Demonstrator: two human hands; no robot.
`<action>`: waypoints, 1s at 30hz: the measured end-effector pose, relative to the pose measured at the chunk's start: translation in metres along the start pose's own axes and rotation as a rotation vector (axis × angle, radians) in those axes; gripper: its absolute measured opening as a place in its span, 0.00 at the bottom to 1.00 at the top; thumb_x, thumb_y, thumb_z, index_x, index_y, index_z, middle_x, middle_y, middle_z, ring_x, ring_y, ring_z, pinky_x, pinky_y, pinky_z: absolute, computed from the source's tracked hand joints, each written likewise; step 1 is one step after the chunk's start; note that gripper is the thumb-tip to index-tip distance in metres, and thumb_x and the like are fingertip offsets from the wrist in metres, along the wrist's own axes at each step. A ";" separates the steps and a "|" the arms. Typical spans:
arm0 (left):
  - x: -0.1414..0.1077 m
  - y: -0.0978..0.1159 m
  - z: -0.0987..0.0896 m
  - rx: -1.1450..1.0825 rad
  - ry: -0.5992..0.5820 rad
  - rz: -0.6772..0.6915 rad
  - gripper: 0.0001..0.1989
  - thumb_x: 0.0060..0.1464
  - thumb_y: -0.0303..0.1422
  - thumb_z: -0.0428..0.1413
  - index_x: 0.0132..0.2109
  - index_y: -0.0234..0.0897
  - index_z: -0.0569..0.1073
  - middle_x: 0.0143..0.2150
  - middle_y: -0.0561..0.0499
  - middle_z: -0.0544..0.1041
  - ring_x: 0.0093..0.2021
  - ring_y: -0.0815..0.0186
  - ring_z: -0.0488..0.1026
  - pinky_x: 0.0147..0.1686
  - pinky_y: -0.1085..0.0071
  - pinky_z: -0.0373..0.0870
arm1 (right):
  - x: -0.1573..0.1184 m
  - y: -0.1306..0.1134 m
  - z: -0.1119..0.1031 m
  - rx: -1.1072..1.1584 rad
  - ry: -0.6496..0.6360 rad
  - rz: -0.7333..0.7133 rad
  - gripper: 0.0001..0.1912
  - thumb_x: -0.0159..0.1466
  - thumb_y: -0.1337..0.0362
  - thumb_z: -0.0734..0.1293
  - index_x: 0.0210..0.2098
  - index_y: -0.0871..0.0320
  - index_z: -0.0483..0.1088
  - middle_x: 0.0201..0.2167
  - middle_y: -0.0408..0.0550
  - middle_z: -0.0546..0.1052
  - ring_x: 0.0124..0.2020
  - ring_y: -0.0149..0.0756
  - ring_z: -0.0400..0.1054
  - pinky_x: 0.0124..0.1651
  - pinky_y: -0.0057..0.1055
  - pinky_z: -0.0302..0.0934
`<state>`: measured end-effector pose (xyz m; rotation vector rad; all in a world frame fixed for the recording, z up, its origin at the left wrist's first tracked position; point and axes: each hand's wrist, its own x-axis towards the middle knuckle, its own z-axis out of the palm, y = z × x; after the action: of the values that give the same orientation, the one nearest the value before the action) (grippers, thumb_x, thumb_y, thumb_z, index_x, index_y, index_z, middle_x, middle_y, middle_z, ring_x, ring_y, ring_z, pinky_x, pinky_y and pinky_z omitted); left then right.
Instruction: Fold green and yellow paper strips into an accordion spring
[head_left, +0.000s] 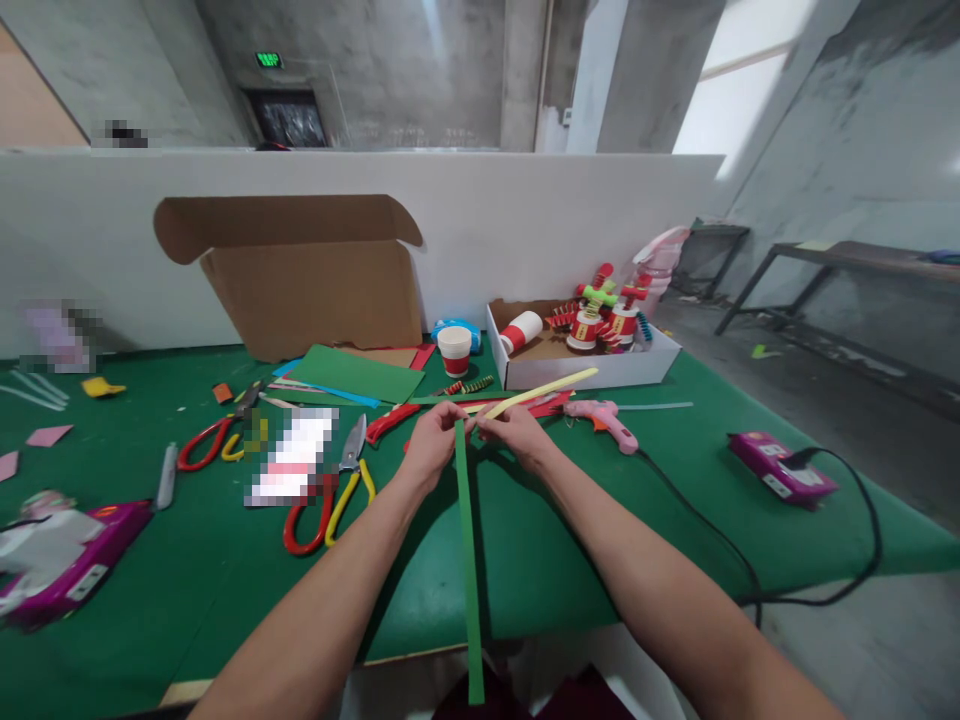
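While both hands (435, 437) (517, 432) firm on strips (467, 545) (547, 389), red-and-white cups (520, 331) in a white box (592, 373).

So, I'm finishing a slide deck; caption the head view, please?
Left hand and right hand hold a green paper strip and a yellow strip near a pink glue gun.

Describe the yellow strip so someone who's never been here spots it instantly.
On the green table, look in front of the white box, where the left hand and right hand nearly meet. The yellow strip slants from the right hand toward that box. Its colour sets it apart from the green strip, which runs toward the wearer.
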<state>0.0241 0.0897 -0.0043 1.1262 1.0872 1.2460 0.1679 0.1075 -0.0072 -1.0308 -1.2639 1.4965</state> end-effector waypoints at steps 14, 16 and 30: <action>0.000 -0.006 0.004 0.070 0.143 0.052 0.19 0.33 0.42 0.66 0.27 0.36 0.68 0.20 0.58 0.69 0.22 0.72 0.64 0.23 0.76 0.61 | -0.006 -0.001 0.009 0.139 0.032 0.216 0.11 0.47 0.70 0.75 0.30 0.61 0.72 0.24 0.40 0.74 0.20 0.23 0.65 0.32 0.26 0.67; 0.000 -0.005 0.004 0.079 0.144 0.053 0.19 0.33 0.42 0.66 0.27 0.36 0.68 0.20 0.58 0.69 0.22 0.72 0.65 0.23 0.75 0.61 | -0.007 -0.002 0.010 0.130 0.040 0.207 0.10 0.48 0.70 0.75 0.29 0.61 0.72 0.23 0.40 0.74 0.20 0.23 0.66 0.32 0.26 0.67; 0.004 0.007 -0.011 0.031 0.155 -0.074 0.20 0.39 0.45 0.64 0.23 0.37 0.64 0.17 0.58 0.66 0.16 0.74 0.62 0.17 0.77 0.59 | -0.004 0.002 0.002 0.095 -0.072 0.250 0.07 0.49 0.70 0.74 0.26 0.62 0.73 0.23 0.45 0.76 0.24 0.28 0.69 0.32 0.27 0.68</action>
<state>0.0129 0.0945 0.0011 1.0163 1.2569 1.2783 0.1670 0.1035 -0.0091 -1.1123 -1.1324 1.7802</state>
